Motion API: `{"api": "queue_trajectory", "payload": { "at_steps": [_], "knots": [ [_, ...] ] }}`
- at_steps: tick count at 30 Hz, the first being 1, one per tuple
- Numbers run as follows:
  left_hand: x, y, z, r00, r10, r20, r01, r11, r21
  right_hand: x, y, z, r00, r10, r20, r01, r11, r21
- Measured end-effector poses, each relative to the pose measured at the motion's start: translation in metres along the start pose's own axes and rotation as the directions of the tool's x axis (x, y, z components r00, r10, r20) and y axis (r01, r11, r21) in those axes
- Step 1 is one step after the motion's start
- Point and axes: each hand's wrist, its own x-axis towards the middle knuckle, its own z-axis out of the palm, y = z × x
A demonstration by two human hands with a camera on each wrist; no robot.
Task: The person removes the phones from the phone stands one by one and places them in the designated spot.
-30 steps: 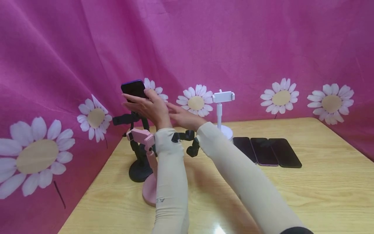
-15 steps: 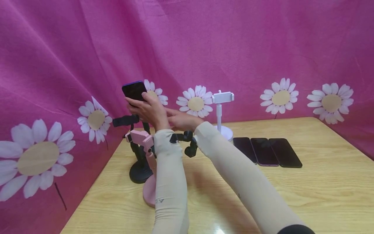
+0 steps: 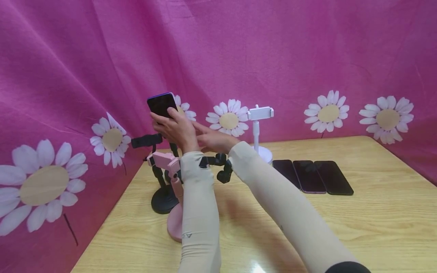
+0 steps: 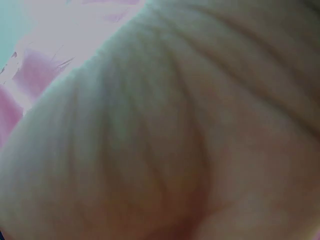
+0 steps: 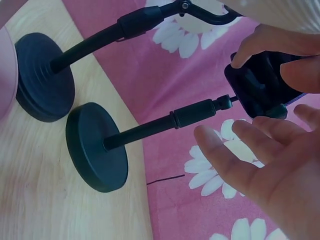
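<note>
My left hand [image 3: 179,131] grips a dark smartphone [image 3: 161,103] with a blue edge, its thumb on the screen side and its fingers across the lower part. The phone sits raised at the top of a dark green phone stand [image 5: 97,150], whose pole meets it in the right wrist view. My right hand [image 3: 216,139] reaches in behind the left wrist. Its fingers [image 5: 227,152] are spread and fairly straight just below the phone in the right wrist view. In the left wrist view, blurred skin of the left hand [image 4: 165,130] covers nearly everything.
A black phone stand [image 3: 164,199] and a pink phone stand [image 3: 165,161] stand left of the forearms. Further back is a white phone stand [image 3: 261,113]. Three dark phones [image 3: 308,176] lie side by side on the wooden table [image 3: 385,220]. A pink flowered cloth [image 3: 290,49] hangs behind.
My left fingers and thumb, straighter a second ago, have closed in on the phone. The phone and left hand have shifted slightly right. My right hand stays nearly in place.
</note>
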Motion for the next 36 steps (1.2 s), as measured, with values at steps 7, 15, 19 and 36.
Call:
{"api": "queue_trajectory", "payload": {
  "at_steps": [7,15,19,36],
  "knots": [
    [-0.005,0.004,-0.002,1.0,0.012,0.017,-0.012,1.0,-0.018,-0.007,-0.002,-0.003,1.0,0.008,-0.011,-0.008,1.0,0.019],
    [-0.013,0.01,-0.003,0.994,0.02,0.107,-0.016,0.999,-0.031,-0.024,0.0,-0.017,0.999,-0.001,-0.041,0.007,0.992,0.126],
    [-0.023,0.013,-0.002,0.983,0.015,0.184,-0.012,1.0,-0.016,-0.04,0.004,-0.025,0.996,-0.026,-0.09,0.036,0.992,0.117],
    [-0.062,0.02,-0.013,0.874,0.212,0.437,-0.263,0.963,0.059,-0.121,-0.009,-0.029,0.845,0.045,-0.533,-0.012,0.998,0.064]
  ]
}}
